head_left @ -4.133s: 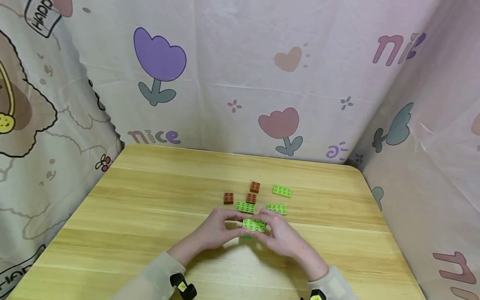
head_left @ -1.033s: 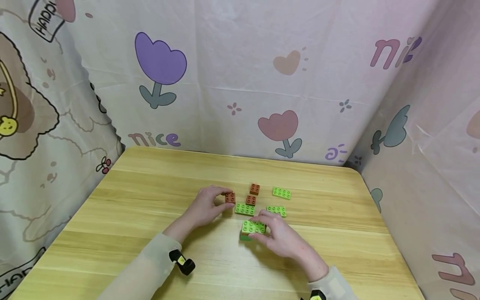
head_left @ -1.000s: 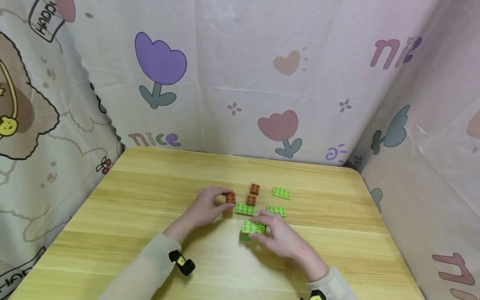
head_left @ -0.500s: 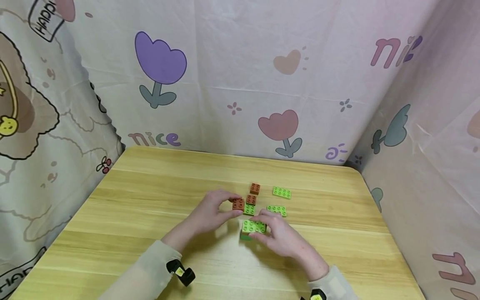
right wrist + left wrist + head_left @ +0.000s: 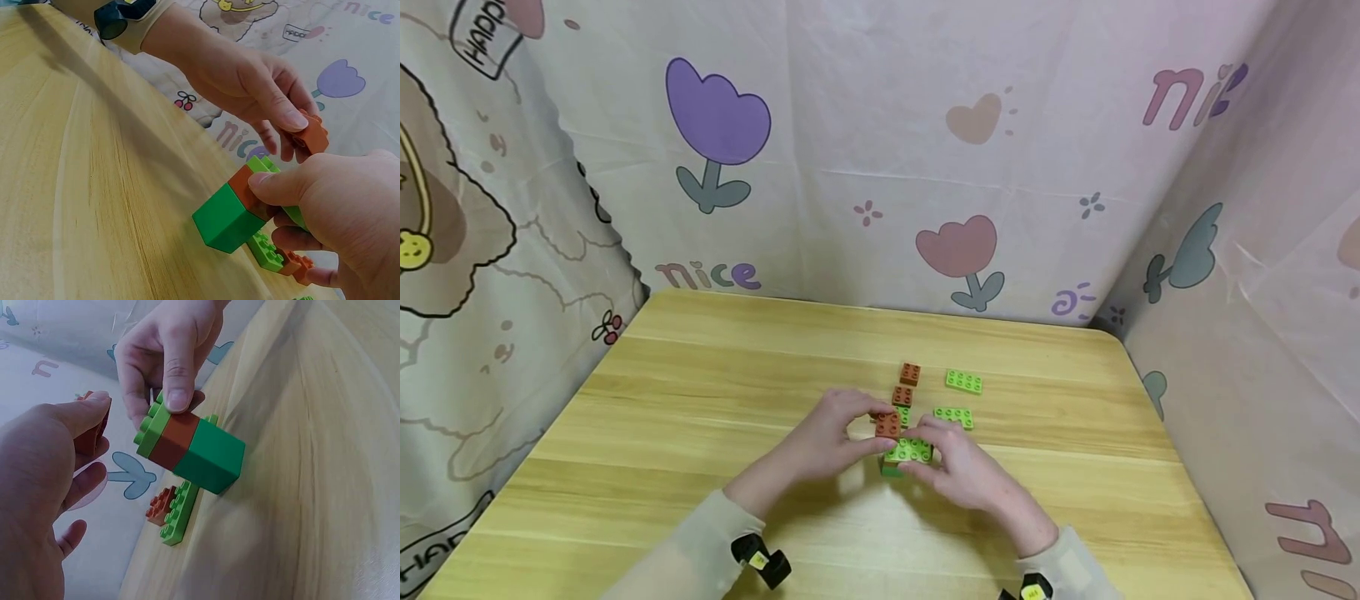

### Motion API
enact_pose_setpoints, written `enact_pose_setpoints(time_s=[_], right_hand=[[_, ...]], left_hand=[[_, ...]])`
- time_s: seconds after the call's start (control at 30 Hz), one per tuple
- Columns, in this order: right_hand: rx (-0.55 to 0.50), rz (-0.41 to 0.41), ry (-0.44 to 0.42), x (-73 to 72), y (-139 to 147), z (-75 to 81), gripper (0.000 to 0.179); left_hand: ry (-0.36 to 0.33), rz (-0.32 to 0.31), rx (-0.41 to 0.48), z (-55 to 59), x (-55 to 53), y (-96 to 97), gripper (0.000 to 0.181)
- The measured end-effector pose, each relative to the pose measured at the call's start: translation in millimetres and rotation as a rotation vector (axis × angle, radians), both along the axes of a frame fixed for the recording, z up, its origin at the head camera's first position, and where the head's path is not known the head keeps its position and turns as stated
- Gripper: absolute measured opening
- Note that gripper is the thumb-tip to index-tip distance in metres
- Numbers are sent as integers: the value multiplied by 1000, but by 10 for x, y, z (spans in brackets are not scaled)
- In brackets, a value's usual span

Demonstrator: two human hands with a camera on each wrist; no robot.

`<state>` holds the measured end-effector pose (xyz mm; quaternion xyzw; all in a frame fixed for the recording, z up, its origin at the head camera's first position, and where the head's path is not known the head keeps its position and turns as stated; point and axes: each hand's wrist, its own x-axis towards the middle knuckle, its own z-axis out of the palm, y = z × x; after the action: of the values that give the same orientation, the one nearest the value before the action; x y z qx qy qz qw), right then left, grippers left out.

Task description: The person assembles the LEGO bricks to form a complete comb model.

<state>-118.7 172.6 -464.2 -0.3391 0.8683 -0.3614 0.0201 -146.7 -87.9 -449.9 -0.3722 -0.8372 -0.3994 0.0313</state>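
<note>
My left hand (image 5: 822,437) pinches a small brown toy brick (image 5: 888,425) between thumb and fingers. The brick is held up near the top of a stack, apart from it in the left wrist view. With thumb and fingers, my right hand (image 5: 958,462) grips that stack from the right. Its layers show in the left wrist view: a dark green block (image 5: 215,456) at the bottom, a brown layer (image 5: 175,440) in the middle and a light green brick (image 5: 152,428) with bare studs on top.
Behind the hands, two brown bricks (image 5: 910,373) stand in a row with a light green brick (image 5: 904,415), partly hidden by the left hand's brick. Farther right lie two more light green bricks (image 5: 964,381). All are on a wooden table (image 5: 737,350) with patterned cloth (image 5: 850,150) around it.
My left hand has left the stack, picked up the leftmost brown brick from the table and carried it right and nearer, to above the stack. The right hand has stayed on the stack.
</note>
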Motion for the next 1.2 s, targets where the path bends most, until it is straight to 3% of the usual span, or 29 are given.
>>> enact_pose_setpoints(time_s=[0.23,0.5,0.83,1.2], right_hand=[[31,-13,-2,6,2,7,36],[30,-26,-26,7,0,-3,38],[-40,5,-36,14,-8,-32,36],[-41,7,-29,-21,8,-20,35]], left_hand=[[50,-30,-26,-34,54,52,44],[36,-10,-54,-75,97,101,46],[20,5,-61,-144,99,101,44],[23,-8,0,-176,39,142,42]])
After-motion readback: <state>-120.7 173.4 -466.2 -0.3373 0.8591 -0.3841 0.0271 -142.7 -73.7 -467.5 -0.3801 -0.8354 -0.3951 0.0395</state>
